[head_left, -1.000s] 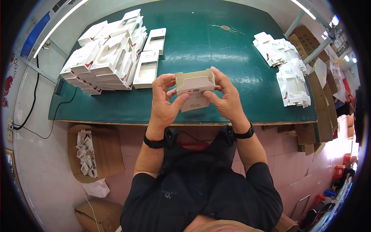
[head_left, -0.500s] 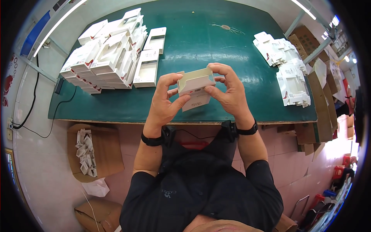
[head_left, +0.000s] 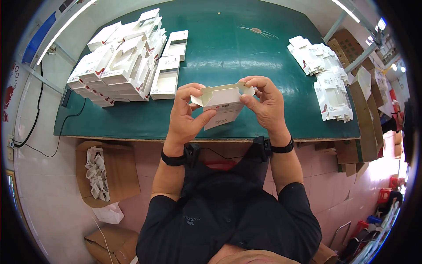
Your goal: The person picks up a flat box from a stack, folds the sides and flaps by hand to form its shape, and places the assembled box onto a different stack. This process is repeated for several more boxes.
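Evidently to fold it, both hands, left (head_left: 187, 116) and right (head_left: 263, 103), grip a small white cardboard box (head_left: 222, 105) at its ends above the green counter (head_left: 228, 53).

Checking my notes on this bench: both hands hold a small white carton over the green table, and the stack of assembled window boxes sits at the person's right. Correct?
Not quite. The head view shows the stack of assembled window boxes at the person's left. The left hand and right hand do hold the small white carton over the green table.
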Available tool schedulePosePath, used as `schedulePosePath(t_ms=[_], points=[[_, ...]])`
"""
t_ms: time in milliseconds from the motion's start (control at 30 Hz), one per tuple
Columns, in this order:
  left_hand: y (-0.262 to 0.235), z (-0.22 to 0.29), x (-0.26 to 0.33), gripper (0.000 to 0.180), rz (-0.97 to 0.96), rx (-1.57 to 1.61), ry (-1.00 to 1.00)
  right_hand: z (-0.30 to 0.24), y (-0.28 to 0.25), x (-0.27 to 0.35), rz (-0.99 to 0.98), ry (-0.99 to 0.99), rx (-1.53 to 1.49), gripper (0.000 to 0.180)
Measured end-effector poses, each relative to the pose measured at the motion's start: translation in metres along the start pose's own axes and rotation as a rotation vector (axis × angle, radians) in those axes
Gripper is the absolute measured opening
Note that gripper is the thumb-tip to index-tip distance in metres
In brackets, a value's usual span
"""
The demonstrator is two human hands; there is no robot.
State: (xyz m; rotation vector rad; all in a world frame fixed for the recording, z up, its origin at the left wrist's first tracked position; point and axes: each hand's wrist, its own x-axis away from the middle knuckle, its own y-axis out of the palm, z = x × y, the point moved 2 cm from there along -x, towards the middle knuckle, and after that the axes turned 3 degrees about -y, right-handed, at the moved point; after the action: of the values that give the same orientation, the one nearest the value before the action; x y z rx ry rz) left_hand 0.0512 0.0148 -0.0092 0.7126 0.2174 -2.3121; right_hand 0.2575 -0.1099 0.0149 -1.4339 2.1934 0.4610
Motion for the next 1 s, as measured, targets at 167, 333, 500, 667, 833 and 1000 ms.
schedulePosePath(t_ms=[167, 333, 500, 667, 833, 1000], points=[[0.000, -0.003, 0.000, 0.066, -0.049, 0.068, 0.066, -0.001, -0.004, 0.001, -0.036, 0.000, 0.029, 0.034], [0.000, 0.001, -0.001, 0.067, -0.099, 0.015, 0.093, -0.004, -0.004, 0.003, -0.052, 0.011, 0.042, 0.035], [-0.002, 0.021, -0.005, 0.060, -0.173, -0.201, 0.060, -0.007, -0.001, 0.003, -0.064, 0.013, 0.054, 0.035], [-0.002, 0.039, -0.009, 0.050, -0.207, -0.318, -0.020, -0.007, -0.001, 0.004, -0.114, -0.013, 0.156, 0.038], [-0.005, 0.040, -0.005, 0.047, -0.179, -0.288, -0.183, -0.011, 0.001, 0.002, -0.141, -0.055, 0.207, 0.041], [-0.006, 0.038, -0.005, 0.043, -0.240, -0.234, -0.057, -0.012, 0.007, 0.005, -0.093, -0.062, 0.154, 0.043]])
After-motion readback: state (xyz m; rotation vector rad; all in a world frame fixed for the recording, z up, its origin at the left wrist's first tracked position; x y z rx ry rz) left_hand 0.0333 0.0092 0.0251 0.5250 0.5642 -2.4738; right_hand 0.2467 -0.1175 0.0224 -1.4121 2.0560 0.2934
